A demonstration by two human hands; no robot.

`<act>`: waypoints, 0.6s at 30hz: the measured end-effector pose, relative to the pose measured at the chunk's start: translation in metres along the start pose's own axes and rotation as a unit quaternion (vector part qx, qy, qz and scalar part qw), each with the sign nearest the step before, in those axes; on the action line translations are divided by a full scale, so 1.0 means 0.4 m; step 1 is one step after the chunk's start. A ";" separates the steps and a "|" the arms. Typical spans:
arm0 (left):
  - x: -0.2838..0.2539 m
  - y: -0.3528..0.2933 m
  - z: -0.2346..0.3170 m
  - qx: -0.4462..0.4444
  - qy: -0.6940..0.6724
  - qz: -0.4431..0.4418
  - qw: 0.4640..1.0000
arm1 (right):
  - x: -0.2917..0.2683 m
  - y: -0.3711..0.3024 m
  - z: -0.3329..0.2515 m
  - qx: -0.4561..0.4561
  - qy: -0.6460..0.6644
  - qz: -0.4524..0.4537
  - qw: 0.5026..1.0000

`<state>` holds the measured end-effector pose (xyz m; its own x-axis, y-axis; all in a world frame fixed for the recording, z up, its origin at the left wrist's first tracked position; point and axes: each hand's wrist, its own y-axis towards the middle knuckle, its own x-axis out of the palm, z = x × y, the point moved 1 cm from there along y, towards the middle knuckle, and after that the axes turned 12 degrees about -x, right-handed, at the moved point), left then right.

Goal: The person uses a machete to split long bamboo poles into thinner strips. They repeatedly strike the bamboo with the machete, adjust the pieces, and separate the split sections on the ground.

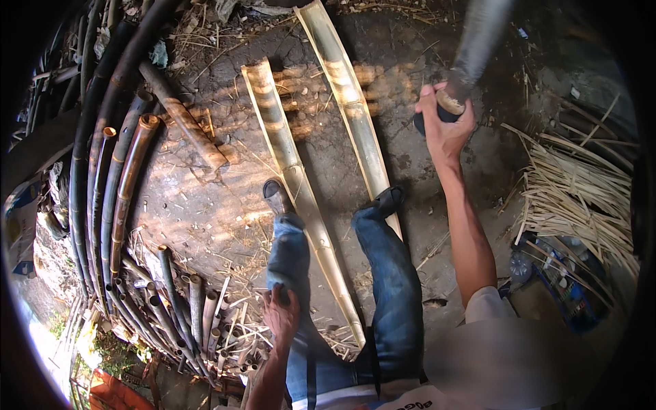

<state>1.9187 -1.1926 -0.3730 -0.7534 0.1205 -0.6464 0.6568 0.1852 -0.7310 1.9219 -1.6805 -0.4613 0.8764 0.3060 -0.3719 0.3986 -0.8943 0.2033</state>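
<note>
Keep your right hand [444,126] clenched on the blade handle [447,104]; left hand [281,311] rests curled on your thigh; strike the split bamboo [301,184] squarely.

The right hand [444,123] grips the handle of a long tool [478,41] raised above the dirt ground [205,198] — its upper part is blurred. The left hand [280,311] rests on the left thigh. Two split bamboo halves [294,171] [348,96] lie lengthwise under the shoes — whole bamboo poles [116,184] curve along the left, split strips [581,184] piled at right.
</note>
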 end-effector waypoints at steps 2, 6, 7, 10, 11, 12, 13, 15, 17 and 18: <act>0.024 -0.017 0.033 -0.020 0.026 0.009 0.999 | 0.024 -0.031 0.117 -0.052 0.044 0.037 0.997; 0.058 -0.023 0.029 0.014 0.007 0.015 1.000 | -0.121 -0.332 0.538 0.213 -0.452 -0.404 0.766; 0.063 -0.034 0.033 0.003 0.000 0.015 1.000 | -0.124 -0.375 0.513 0.257 -0.424 -0.389 0.777; 0.076 -0.036 0.051 0.003 -0.015 0.014 1.000 | -0.066 -0.408 0.513 0.478 -0.132 -0.389 0.776; 0.077 -0.041 0.052 0.007 -0.020 0.009 1.000 | -0.079 -0.411 0.506 0.486 -0.100 -0.384 0.779; 0.071 -0.048 0.052 -0.003 -0.013 0.008 1.000 | -0.081 -0.385 0.464 0.384 -0.203 -0.363 0.824; 0.066 -0.049 0.054 -0.009 -0.008 0.008 1.000 | -0.086 -0.359 0.417 0.273 -0.302 -0.330 0.852; 0.070 -0.042 0.052 -0.030 0.003 0.010 1.000 | -0.068 -0.278 0.291 0.136 -0.339 -0.249 0.897; 0.069 -0.046 0.043 0.007 -0.009 0.031 0.999 | -0.056 -0.212 0.229 0.087 -0.242 -0.149 0.955; 0.064 -0.039 0.047 0.014 -0.014 0.032 0.999 | -0.044 -0.206 0.241 0.072 -0.201 -0.105 0.971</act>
<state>1.8897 -1.2107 -0.3824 -0.7091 0.1039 -0.6974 0.7043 0.1499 -0.6939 1.8478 -1.6438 -0.5588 0.5915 0.3599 -0.7215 0.4893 -0.8714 -0.0335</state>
